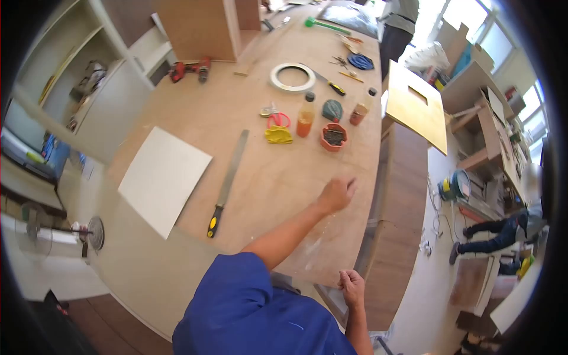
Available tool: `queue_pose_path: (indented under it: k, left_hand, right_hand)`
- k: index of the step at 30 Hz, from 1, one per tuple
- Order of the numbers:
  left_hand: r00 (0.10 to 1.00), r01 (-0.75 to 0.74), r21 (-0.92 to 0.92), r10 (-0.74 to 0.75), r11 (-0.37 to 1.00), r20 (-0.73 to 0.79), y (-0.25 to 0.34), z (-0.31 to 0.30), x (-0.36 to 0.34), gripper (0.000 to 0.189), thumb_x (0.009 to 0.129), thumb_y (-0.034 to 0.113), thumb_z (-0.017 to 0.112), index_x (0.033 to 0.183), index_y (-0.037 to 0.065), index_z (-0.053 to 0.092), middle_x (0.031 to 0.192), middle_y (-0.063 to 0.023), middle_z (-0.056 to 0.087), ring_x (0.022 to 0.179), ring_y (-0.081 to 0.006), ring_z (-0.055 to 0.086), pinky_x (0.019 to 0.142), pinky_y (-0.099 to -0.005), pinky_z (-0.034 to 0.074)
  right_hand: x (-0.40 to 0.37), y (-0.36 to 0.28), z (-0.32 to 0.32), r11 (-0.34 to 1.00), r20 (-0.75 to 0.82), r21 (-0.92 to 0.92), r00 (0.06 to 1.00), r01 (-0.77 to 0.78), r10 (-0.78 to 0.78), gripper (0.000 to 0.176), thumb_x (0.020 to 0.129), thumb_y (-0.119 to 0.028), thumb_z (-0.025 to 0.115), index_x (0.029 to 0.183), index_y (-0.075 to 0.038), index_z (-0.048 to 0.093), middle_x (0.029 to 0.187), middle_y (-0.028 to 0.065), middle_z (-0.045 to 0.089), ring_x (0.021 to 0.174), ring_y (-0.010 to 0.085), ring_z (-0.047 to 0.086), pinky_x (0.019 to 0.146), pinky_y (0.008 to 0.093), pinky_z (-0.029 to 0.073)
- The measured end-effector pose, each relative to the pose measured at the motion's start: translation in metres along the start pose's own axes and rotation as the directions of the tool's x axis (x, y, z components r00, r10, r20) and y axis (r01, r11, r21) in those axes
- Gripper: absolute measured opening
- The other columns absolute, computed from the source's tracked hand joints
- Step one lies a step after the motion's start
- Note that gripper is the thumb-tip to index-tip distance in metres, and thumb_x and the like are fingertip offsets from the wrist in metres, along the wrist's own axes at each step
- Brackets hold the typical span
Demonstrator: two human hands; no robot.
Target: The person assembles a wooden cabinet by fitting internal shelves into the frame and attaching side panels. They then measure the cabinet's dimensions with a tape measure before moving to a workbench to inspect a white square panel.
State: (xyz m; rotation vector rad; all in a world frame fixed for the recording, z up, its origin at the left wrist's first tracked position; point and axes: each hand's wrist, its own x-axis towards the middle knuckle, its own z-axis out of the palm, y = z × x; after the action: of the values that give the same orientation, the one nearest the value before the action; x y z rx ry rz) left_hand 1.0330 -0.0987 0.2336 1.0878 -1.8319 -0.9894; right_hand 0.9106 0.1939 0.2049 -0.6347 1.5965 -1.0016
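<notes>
My left hand point(337, 195) is over the wooden tabletop point(284, 207), its fingers curled together and slightly blurred; anything inside it is too small to make out. Near the table's front edge, my right hand point(353, 288) is closed with thumb and fingers together, and its contents are hidden. Beyond my left hand sits a red octagonal container point(334, 137) of dark small pieces. Around it stand a bottle of orange liquid point(305, 118), a second bottle point(358, 112) and a dark green object point(332, 110). A long file point(231, 177) with a black-yellow handle lies further left.
A white panel point(165, 180), white tape roll point(292, 77), pink-handled scissors point(278, 120), yellow item point(278, 135) and red drill point(201, 70) lie on the table. Cabinet pieces point(198, 29) stand behind. A person point(503, 234) is at right, another point(400, 26) at the far end.
</notes>
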Motion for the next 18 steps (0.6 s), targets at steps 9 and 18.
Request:
queue_pose_path:
  k: [9, 18]
  left_hand:
    - [0.826, 0.554, 0.377, -0.438, 0.742, -0.354, -0.04, -0.002, 0.256, 0.06, 0.086, 0.032, 0.058, 0.134, -0.002, 0.045, 0.148, -0.0261, 0.031, 0.135, -0.041, 0.033, 0.112, -0.0467, 0.027]
    - [0.874, 0.473, 0.415, -0.357, 0.777, -0.328, -0.067, 0.021, 0.266, 0.058, 0.086, 0.027, 0.056, 0.133, -0.006, 0.042, 0.145, -0.0313, 0.032, 0.135, -0.0451, 0.03, 0.112, -0.0522, 0.023]
  right_hand:
    - [0.014, -0.014, -0.014, 0.996, -0.232, 0.084, 0.973, 0.004, 0.016, 0.019, 0.095, -0.017, 0.061, 0.096, 0.002, 0.064, 0.071, 0.004, 0.062, 0.062, 0.0096, 0.057, 0.059, 0.0233, 0.047]
    - [-0.017, -0.003, -0.027, 0.985, -0.352, 0.144, 0.925, -0.098, 0.144, 0.016, 0.094, -0.013, 0.061, 0.099, 0.003, 0.064, 0.076, 0.0056, 0.064, 0.065, 0.0115, 0.059, 0.062, 0.0242, 0.049]
